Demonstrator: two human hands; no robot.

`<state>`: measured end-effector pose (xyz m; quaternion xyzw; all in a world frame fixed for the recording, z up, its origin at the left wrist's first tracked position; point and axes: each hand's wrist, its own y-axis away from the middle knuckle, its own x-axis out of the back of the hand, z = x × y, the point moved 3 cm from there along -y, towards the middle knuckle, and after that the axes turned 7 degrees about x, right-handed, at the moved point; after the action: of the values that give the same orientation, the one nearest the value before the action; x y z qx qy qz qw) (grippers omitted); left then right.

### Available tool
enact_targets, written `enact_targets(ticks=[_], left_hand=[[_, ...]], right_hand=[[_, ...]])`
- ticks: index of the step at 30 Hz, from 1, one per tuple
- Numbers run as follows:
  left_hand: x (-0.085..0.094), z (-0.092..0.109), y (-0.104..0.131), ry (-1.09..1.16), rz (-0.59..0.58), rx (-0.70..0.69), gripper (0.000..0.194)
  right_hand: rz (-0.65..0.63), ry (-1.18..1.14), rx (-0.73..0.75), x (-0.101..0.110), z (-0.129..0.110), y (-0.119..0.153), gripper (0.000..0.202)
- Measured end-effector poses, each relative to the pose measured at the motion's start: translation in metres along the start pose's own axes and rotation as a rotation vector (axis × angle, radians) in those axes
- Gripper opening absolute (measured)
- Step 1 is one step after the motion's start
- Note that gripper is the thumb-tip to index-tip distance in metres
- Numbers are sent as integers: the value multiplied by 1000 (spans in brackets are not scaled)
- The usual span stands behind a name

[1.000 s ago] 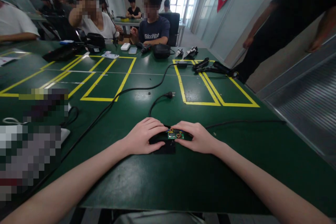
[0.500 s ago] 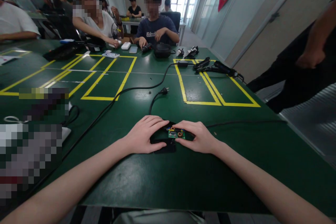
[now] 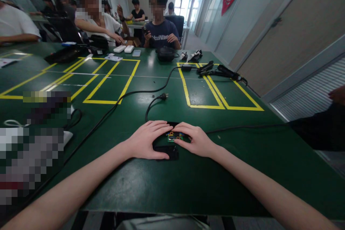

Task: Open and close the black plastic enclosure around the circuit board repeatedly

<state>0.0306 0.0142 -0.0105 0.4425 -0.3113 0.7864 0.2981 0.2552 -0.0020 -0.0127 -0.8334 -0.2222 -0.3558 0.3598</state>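
A small green circuit board (image 3: 171, 138) with copper coils lies between my hands in the head view. My right hand (image 3: 196, 140) grips its right side, thumb at the near edge and fingers at the far edge. My left hand (image 3: 147, 140) is spread around a black casing, its fingertips by the board's far left and its thumb on a flat black piece (image 3: 172, 152) nearer to me. Part of the black casing (image 3: 174, 125) shows behind the fingertips; the rest is hidden. A black cord with a plug (image 3: 163, 96) curves out beyond my left hand.
The green table (image 3: 140, 183) bears yellow tape outlines, a long black cable (image 3: 129, 94) and, at the far right, black straps (image 3: 223, 71). A black pouch (image 3: 165, 54) stands before a seated person (image 3: 163, 28). Blurred items lie at the left.
The board and my right hand have shifted slightly left, and the plug has moved left and a little nearer. The person opposite has raised a dark object. The person at the right has moved mostly out of view.
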Motion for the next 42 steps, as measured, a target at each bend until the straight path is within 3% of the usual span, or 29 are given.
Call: enact_targets(ticks=[6,11,16,20,31,42], left_hand=[[-3,4,-6,-6,17,10,89],[0,10,-10,4,88,25,55],[4,4,-6,-24,192,62,33],[2,0,-4,-36,136,64,24],[2,-6,-3,-97,65,132,23],[6,-6,-2,-130,163,93,26]], right_hand=[[10,42,-42,-6,-2,-2,23],[-14,54,-64,-10,-6,-3,43],[0,65,-94,-11,-4,-3,33],[-3,70,-100,-10,-4,-3,32],[25,80,-128,-7,2,-2,32],[51,75,-127,-2,-4,-4,36]])
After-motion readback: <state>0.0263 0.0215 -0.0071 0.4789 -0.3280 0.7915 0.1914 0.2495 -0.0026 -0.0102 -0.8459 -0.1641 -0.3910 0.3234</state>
